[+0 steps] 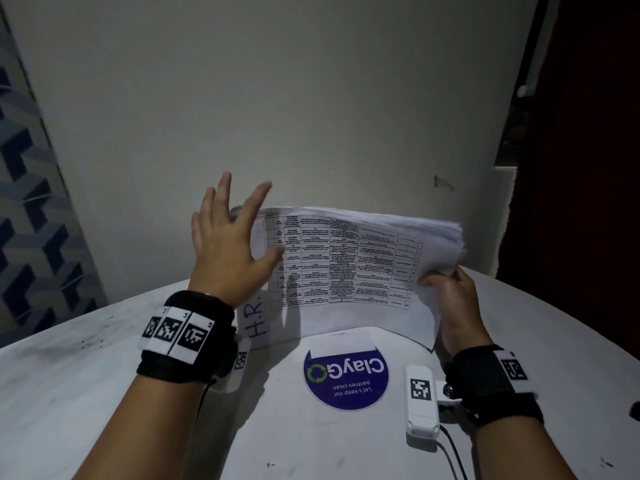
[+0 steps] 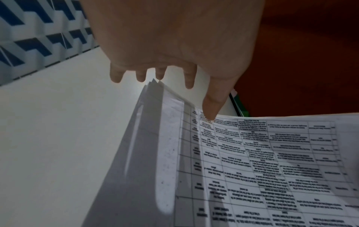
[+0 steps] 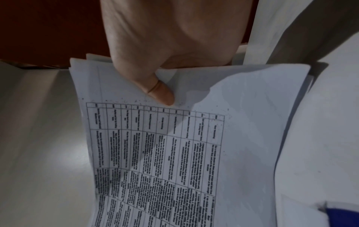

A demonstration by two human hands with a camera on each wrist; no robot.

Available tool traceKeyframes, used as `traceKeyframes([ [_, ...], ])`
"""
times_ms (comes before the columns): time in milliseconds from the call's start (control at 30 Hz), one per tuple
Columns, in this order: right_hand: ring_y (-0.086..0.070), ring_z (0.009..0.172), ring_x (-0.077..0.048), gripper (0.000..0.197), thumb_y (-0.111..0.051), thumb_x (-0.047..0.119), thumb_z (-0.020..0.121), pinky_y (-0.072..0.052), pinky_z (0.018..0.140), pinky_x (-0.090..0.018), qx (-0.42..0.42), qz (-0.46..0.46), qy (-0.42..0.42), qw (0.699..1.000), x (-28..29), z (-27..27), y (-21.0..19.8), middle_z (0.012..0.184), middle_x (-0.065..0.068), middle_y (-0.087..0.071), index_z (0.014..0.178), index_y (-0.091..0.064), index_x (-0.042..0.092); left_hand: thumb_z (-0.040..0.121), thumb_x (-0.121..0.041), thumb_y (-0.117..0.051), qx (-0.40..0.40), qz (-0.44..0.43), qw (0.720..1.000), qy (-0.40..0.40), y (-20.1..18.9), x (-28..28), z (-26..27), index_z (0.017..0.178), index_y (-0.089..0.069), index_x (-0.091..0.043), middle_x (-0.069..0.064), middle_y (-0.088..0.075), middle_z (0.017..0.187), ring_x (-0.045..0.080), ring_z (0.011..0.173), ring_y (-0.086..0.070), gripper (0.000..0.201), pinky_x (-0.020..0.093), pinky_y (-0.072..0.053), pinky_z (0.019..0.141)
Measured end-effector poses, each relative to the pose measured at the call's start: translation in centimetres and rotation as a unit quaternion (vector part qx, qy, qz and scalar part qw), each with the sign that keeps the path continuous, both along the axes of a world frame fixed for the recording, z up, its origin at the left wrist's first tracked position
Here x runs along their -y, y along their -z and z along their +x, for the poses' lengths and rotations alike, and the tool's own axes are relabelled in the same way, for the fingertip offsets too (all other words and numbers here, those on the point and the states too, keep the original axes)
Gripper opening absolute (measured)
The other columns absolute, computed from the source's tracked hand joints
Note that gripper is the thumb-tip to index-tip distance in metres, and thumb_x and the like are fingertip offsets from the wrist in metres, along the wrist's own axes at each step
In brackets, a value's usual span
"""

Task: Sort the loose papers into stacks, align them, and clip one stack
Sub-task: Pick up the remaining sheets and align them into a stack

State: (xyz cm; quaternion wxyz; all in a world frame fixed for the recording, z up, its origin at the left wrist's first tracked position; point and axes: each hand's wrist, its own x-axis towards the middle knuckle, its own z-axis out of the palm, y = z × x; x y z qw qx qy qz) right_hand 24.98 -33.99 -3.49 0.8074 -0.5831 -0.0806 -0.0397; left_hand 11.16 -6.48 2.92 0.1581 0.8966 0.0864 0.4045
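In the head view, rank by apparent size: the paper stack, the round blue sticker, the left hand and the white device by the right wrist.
1. Paper stack, clearly largest.
2-3. Left hand and blue sticker look alike in area; I won't rank them.
4. White device, smallest.
The device and sticker lie nearer the camera, so only apparent size is ranked.

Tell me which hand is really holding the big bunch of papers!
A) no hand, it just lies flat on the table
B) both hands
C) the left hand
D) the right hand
D: the right hand pinches the stack of papers at its edge, thumb on top, while the left hand is spread open with straight fingers beside the stack's other end.
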Motion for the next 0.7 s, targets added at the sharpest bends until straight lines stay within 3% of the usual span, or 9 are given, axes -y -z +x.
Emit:
traceKeyframes([
  [67, -0.067, 0.112, -0.036, 0.034, -0.061, 0.001, 0.067, -0.051, 0.103, -0.057, -0.001, -0.003, 0.0, 1.0, 0.1, -0.1, -0.1, 0.111, -0.012, -0.077, 0.089, -0.078, 0.021, 0.088, -0.046, -0.075, -0.006, 0.018, 1.0, 0.009, 0.1, -0.2, 0.0, 0.154, -0.04, -0.045, 0.002, 0.009, 0.173, 0.033, 0.158, 0.007, 0.075, 0.064, 0.0, 0.124],
  [133, -0.067, 0.113, -0.036, 0.034, -0.06, -0.001, 0.069, -0.051, 0.104, -0.057, 0.001, -0.007, -0.009, 1.0, 0.1, -0.3, -0.2, 0.112, -0.013, -0.076, 0.092, -0.077, 0.017, 0.085, -0.041, -0.079, 0.024, -0.007, 1.0, 0.018, 0.5, -0.4, 0.2, 0.156, -0.035, -0.044, 0.002, 0.006, 0.173, 0.033, 0.158, 0.002, 0.083, 0.062, -0.004, 0.124],
  [233, -0.067, 0.113, -0.037, 0.035, -0.06, -0.002, 0.07, -0.05, 0.104, -0.058, 0.004, -0.009, -0.013, 1.0, 0.3, -0.4, -0.2, 0.113, -0.015, -0.076, 0.098, -0.075, 0.014, 0.074, -0.018, -0.089, 0.078, -0.177, 0.98, 0.037, 1.3, -1.5, 0.4, 0.161, -0.015, -0.041, 0.0, -0.005, 0.173, 0.026, 0.157, -0.011, 0.116, 0.053, -0.013, 0.124],
  [333, -0.068, 0.112, -0.035, 0.033, -0.058, -0.008, 0.08, -0.051, 0.104, -0.056, 0.019, -0.012, -0.016, 1.0, 0.4, -0.8, -0.6, 0.114, -0.016, -0.075, 0.098, -0.073, 0.014, 0.061, 0.002, -0.089, 0.033, -0.436, 0.892, 0.111, 3.6, -3.3, 1.1, 0.158, -0.024, -0.032, 0.006, -0.032, 0.165, 0.028, 0.151, -0.032, 0.121, 0.052, -0.03, 0.121],
  [400, -0.072, 0.101, -0.023, 0.033, -0.061, -0.01, 0.084, -0.057, 0.098, -0.046, 0.041, -0.018, -0.02, 0.999, 0.5, -1.3, -1.1, 0.105, -0.007, -0.078, 0.098, -0.072, 0.017, 0.059, 0.006, -0.084, 0.001, -0.524, 0.836, 0.163, 5.3, -4.1, 1.7, 0.143, -0.05, -0.016, 0.01, -0.063, 0.139, 0.033, 0.131, -0.058, 0.093, 0.05, -0.051, 0.105],
  [467, -0.075, 0.088, -0.011, 0.032, -0.066, -0.009, 0.086, -0.062, 0.082, -0.029, 0.068, -0.031, -0.021, 0.997, 0.4, -1.8, -1.6, 0.092, 0.004, -0.08, 0.101, -0.072, 0.018, 0.07, 0.008, -0.079, 0.007, -0.517, 0.84, 0.164, 5.9, -3.3, 1.9, 0.118, -0.067, -0.001, 0.01, -0.075, 0.111, 0.032, 0.108, -0.07, 0.05, 0.036, -0.059, 0.084],
  [567, -0.073, 0.089, -0.001, 0.029, -0.069, -0.002, 0.091, -0.057, 0.071, -0.013, 0.108, -0.053, 0.022, 0.993, 0.1, -1.9, -1.9, 0.096, 0.009, -0.076, 0.114, -0.069, 0.017, 0.084, 0.01, -0.07, 0.086, -0.452, 0.876, 0.148, 4.9, -1.6, 2.4, 0.094, -0.066, -0.004, 0.006, -0.069, 0.084, 0.024, 0.076, -0.061, 0.018, 0.018, -0.051, 0.055],
  [600, -0.071, 0.089, 0.005, 0.03, -0.068, 0.002, 0.094, -0.055, 0.073, -0.01, 0.117, -0.046, 0.038, 0.991, -0.1, -1.9, -2.1, 0.101, 0.011, -0.073, 0.119, -0.067, 0.018, 0.088, 0.012, -0.066, 0.114, -0.433, 0.881, 0.153, 4.3, -1.1, 2.5, 0.098, -0.065, -0.006, 0.004, -0.068, 0.085, 0.021, 0.075, -0.061, 0.021, 0.017, -0.051, 0.055],
  [700, -0.066, 0.091, 0.015, 0.029, -0.066, 0.011, 0.098, -0.052, 0.078, -0.007, 0.127, -0.031, 0.047, 0.99, -0.4, -2.1, -2.9, 0.11, 0.017, -0.069, 0.121, -0.063, 0.028, 0.095, 0.009, -0.059, 0.147, -0.425, 0.87, 0.202, 3.2, -0.1, 2.9, 0.121, -0.06, -0.018, -0.001, -0.071, 0.111, 0.011, 0.098, -0.07, 0.037, 0.021, -0.06, 0.078],
])
